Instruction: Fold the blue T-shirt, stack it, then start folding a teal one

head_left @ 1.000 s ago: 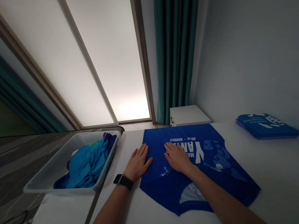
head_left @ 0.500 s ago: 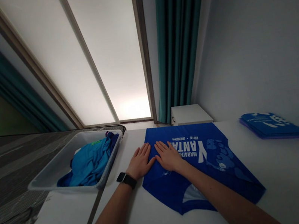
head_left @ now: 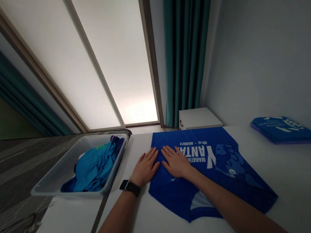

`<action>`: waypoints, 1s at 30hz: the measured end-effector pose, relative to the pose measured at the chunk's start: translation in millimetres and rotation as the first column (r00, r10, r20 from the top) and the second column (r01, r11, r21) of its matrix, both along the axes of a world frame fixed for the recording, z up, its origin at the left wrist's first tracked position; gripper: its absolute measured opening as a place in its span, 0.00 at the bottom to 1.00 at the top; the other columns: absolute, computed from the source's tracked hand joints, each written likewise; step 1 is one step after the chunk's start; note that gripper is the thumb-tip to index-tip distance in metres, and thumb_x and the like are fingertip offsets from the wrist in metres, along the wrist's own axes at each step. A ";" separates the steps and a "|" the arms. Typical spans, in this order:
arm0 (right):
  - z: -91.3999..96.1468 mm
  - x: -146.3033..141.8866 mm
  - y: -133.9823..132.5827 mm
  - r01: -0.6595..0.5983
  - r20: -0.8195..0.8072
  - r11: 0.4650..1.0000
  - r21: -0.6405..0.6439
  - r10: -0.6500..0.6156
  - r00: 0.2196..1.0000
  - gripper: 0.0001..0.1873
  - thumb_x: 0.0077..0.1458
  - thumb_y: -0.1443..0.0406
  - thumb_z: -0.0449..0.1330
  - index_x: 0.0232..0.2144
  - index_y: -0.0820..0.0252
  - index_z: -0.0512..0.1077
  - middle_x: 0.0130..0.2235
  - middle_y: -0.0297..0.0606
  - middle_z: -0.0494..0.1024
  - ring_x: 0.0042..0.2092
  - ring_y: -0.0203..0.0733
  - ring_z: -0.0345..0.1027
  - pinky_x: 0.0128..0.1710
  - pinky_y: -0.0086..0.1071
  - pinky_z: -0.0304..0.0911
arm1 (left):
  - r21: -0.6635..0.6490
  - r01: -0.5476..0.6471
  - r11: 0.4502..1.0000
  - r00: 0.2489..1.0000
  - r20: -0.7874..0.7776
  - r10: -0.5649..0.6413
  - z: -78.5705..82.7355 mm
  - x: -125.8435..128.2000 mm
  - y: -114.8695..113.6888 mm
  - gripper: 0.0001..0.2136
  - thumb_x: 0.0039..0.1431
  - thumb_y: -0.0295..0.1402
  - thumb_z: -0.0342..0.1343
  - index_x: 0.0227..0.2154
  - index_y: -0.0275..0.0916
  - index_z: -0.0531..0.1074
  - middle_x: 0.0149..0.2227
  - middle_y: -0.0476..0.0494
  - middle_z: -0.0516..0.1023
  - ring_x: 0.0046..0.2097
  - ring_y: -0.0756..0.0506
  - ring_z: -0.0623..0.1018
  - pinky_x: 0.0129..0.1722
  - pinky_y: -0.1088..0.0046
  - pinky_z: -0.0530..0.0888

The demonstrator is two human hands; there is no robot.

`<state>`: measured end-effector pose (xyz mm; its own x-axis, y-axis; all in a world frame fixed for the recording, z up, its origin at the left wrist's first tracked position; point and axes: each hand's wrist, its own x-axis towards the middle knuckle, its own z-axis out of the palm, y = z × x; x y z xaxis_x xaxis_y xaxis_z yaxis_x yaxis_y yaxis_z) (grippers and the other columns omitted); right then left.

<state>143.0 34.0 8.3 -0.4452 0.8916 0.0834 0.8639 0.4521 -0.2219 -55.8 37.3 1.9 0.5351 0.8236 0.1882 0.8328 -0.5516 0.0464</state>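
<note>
"Two hands, both in view. State?"

"Both laid flat, palms down, fingers extended, nothing gripped. The left hand point(head_left: 144, 169), wearing a watch point(head_left: 129, 187), lies across one side edge of the blue shirt point(head_left: 220, 173). The right hand point(head_left: 177, 162) rests wholly on the cloth, just beside it."

"And the shirt's where?"

"On the white table point(head_left: 295, 177), right in front of the person. Spread out, print up, neckline point(head_left: 199, 201) toward the body, white lettering point(head_left: 198, 152) upside down from that side."

"How far along?"

"Judging by the layout, mid-run. Done: the stack point(head_left: 286, 129) toward the table's right side. Flat, squared off, reads as folded garments. Layer count can't be told, the edges blur together."

"This one?"

"Laid out and mostly smooth, by the look of it; no fold across the body shows. The right forearm point(head_left: 231, 203) hides part of the neck end, so anything under there, can't tell. Call it spread, not folded."

"Left over?"

"Clothes point(head_left: 95, 167) in the plastic bin point(head_left: 50, 180), by the table's left edge. Bunched up, bright blue plus darker pieces. Loose, so probably the remaining lot. They overlap, number unclear."
</note>
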 end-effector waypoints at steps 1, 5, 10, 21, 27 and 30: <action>0.2 0.0 -0.1 0.000 -0.001 1.000 -0.003 0.000 1.000 0.34 0.64 0.54 0.39 0.67 0.67 0.51 0.69 0.43 0.48 0.70 0.44 0.36 0.67 0.47 0.30 | -0.003 0.003 1.000 1.000 -0.010 -0.003 -0.2 -0.2 -0.1 0.26 0.70 0.45 0.36 0.67 0.41 0.52 0.69 0.43 0.51 0.68 0.45 0.54 0.65 0.60 0.56; 0.4 -0.4 0.0 0.000 -0.009 1.000 -0.019 0.000 1.000 0.35 0.64 0.54 0.39 0.67 0.67 0.50 0.69 0.43 0.47 0.70 0.43 0.36 0.67 0.48 0.29 | 0.036 -0.015 0.999 1.000 -0.014 0.015 -3.2 -0.6 0.0 0.26 0.69 0.47 0.38 0.66 0.42 0.54 0.68 0.43 0.54 0.68 0.44 0.55 0.65 0.59 0.56; 1.2 1.3 2.0 -0.004 -0.003 0.999 -0.045 0.004 1.000 0.35 0.64 0.53 0.39 0.67 0.67 0.48 0.70 0.42 0.45 0.70 0.42 0.33 0.67 0.46 0.27 | 0.062 -0.043 0.997 0.999 -0.006 0.044 -7.5 -1.1 0.5 0.27 0.69 0.48 0.39 0.66 0.42 0.54 0.68 0.42 0.55 0.68 0.42 0.56 0.65 0.59 0.55; 6.2 7.5 -6.3 -0.029 0.005 0.998 -0.061 0.029 1.000 0.36 0.65 0.52 0.38 0.67 0.67 0.48 0.70 0.44 0.45 0.70 0.43 0.33 0.68 0.46 0.29 | 0.031 -0.044 0.999 0.999 0.022 0.044 -4.3 -0.4 0.4 0.28 0.68 0.48 0.40 0.66 0.42 0.54 0.68 0.40 0.54 0.68 0.42 0.56 0.65 0.57 0.56; 13.2 22.1 -11.2 -0.026 -0.004 0.995 -0.098 0.026 1.000 0.37 0.65 0.51 0.37 0.68 0.68 0.46 0.70 0.44 0.43 0.70 0.43 0.32 0.68 0.46 0.28 | -0.012 -0.065 0.998 0.989 0.133 0.066 0.3 -2.1 -1.3 0.27 0.70 0.44 0.36 0.67 0.37 0.50 0.68 0.38 0.53 0.68 0.43 0.55 0.65 0.59 0.57; 16.5 42.1 -18.7 0.001 0.012 0.996 -0.087 0.000 1.000 0.36 0.66 0.50 0.36 0.68 0.67 0.47 0.70 0.44 0.44 0.70 0.43 0.32 0.68 0.45 0.28 | 0.019 -0.044 0.999 0.988 0.148 0.040 2.8 4.1 -5.4 0.27 0.70 0.44 0.38 0.67 0.36 0.51 0.68 0.38 0.53 0.68 0.42 0.54 0.65 0.59 0.57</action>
<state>185.1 15.3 24.8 -0.4450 0.8955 0.0004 0.8671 0.4310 -0.2497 -51.7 31.9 4.7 0.4650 0.8394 0.2813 0.8402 -0.5186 0.1587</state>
